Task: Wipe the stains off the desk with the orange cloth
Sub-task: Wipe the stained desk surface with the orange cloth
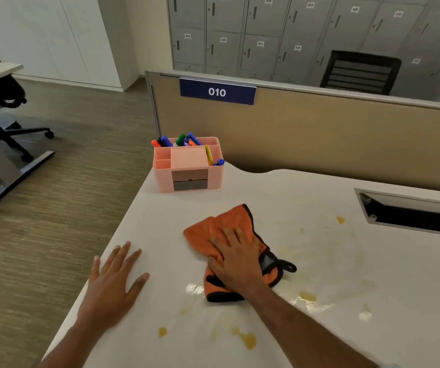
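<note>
An orange cloth with black trim and a black hanging loop lies crumpled on the white desk. My right hand presses flat on top of the cloth, fingers spread. My left hand rests palm down on the bare desk near its left edge, holding nothing. Yellow-brown stains spot the desk in front of the cloth; another yellow-brown stain and faint smears lie to the right. A wet patch glistens by the cloth's near corner.
A pink desk organiser holding coloured markers stands at the desk's far left corner. A recessed cable tray opens in the desk at the right. A tan partition with a "010" sign runs behind. An office chair stands on the floor at left.
</note>
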